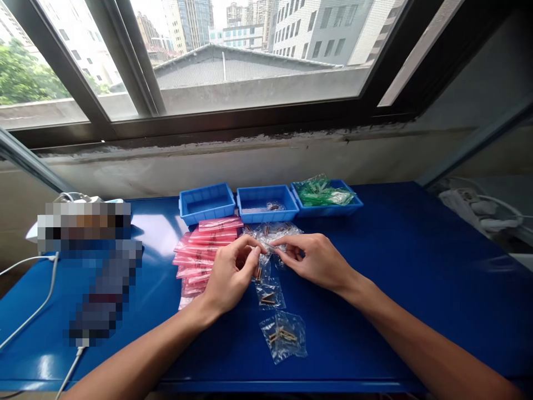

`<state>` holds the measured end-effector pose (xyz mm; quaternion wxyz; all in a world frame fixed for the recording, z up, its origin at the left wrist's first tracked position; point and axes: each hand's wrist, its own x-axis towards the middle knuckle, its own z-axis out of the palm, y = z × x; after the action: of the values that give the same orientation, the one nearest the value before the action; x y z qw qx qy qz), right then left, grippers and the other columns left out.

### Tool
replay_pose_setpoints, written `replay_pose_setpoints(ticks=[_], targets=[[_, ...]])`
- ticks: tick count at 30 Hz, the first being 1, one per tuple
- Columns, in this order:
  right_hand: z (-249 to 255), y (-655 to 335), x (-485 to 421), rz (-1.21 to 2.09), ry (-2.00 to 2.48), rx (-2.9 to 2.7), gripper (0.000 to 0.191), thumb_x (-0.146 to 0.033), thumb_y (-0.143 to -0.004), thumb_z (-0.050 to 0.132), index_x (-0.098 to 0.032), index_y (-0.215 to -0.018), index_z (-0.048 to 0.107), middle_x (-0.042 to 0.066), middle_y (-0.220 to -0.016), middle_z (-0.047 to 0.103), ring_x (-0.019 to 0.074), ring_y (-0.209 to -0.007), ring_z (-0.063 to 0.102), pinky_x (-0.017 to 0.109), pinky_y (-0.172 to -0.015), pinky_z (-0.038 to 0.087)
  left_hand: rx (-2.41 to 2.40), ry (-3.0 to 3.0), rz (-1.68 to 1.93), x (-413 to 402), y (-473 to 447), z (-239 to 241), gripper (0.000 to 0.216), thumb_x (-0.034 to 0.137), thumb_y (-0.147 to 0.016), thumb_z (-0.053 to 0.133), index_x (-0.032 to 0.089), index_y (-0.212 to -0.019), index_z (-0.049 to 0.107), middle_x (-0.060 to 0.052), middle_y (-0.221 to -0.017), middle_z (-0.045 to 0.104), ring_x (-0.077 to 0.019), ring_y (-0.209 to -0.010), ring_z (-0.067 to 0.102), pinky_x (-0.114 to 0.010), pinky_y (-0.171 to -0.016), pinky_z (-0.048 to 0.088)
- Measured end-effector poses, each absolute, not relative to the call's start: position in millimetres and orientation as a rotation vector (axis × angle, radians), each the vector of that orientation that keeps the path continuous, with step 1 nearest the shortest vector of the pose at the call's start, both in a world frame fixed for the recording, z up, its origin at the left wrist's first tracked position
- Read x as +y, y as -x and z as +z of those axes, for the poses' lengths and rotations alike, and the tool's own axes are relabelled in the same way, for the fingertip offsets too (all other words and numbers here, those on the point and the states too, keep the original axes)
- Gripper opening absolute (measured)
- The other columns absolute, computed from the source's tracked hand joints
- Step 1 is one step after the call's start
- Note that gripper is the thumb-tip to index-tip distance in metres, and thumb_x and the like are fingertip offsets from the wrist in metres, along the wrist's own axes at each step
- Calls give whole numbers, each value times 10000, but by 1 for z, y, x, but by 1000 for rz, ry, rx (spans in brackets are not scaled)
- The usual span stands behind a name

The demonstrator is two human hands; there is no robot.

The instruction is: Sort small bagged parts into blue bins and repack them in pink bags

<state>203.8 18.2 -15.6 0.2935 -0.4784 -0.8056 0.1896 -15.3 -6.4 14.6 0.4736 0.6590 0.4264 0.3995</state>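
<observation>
Window (208, 66) glass runs behind a blue table (416, 316). Three blue trays (267, 203) stand beyond the clear bag (272, 233) held at the middle of the table, the rightmost tray carrying green bags (320, 191). Pink bags (204, 255) lie left of the clear bag, and pin bags (283, 336) lie nearer the person. Both hands are half-closed, fingers curled: the left hand (229, 275) and right hand (312, 261) pinch the clear bag between thumbs and fingertips.
</observation>
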Motion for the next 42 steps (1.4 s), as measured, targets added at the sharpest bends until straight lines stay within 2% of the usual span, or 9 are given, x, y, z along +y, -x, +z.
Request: replay_pose_setpoints(ticks=[5,8,13,19,24,32,36,39,42], targets=[[-4,-199,15,776,1211,-1859,204,-361,-940,691,-210,-897,821,20,-658,723,150,-497,574,276,-494,438,1072,-1562,1012,-5,16,11,170,342,-1012,567,182,-1062,595,64,-605,523,-104,-498,489,-209,-507,374],[2,-197,14,1036,1133,-1655,247,-430,-913,732,-204,-858,816,15,-611,685,145,-470,556,267,-463,454,1083,-1543,1009,-4,16,10,270,380,-1001,612,183,-1183,579,68,-612,549,-111,-484,516,-213,-503,403],[5,-195,11,1270,1055,-1532,290,-477,-859,790,-192,-821,824,3,-547,638,132,-442,539,249,-428,447,1074,-1507,1016,-4,16,10,309,438,-985,647,184,-1158,615,70,-591,556,-104,-446,496,-213,-479,406],[3,-194,10,1211,1056,-1620,279,-443,-896,760,-186,-831,843,19,-573,664,135,-460,563,249,-443,450,1084,-1478,1000,-4,15,9,287,449,-966,660,173,-892,637,57,-541,541,-94,-436,474,-202,-459,381],[4,-193,8,1136,1075,-1709,329,-451,-916,729,-181,-758,830,21,-553,659,136,-443,566,253,-445,447,1108,-1479,1020,-4,14,10,293,458,-958,672,175,-892,635,54,-547,555,-91,-433,468,-197,-454,372],[3,-193,9,1163,1073,-1653,255,-411,-904,750,-184,-854,855,27,-583,700,140,-448,591,246,-421,464,1120,-1490,1036,-5,15,9,361,506,-936,696,172,-819,626,72,-514,477,-71,-412,405,-185,-416,295],[2,-194,8,1208,1047,-1605,228,-375,-911,753,-185,-955,871,20,-564,701,133,-420,598,232,-392,463,1089,-1463,1029,-6,15,9,351,507,-941,703,176,-851,630,66,-491,531,-83,-397,467,-185,-417,350],[1,-195,7,1226,1013,-1603,222,-368,-917,758,-206,-1013,875,50,-657,772,170,-486,688,237,-392,498,1056,-1464,1047,-7,15,11,286,443,-963,692,168,-901,648,2,-640,692,-109,-467,604,-191,-432,421],[1,-196,6,1137,1004,-1610,209,-316,-910,774,-243,-1083,866,81,-918,848,195,-597,757,267,-457,580,1038,-1492,1095,-7,14,12,197,355,-970,693,159,-988,694,-53,-874,771,-134,-598,714,-194,-460,471]])
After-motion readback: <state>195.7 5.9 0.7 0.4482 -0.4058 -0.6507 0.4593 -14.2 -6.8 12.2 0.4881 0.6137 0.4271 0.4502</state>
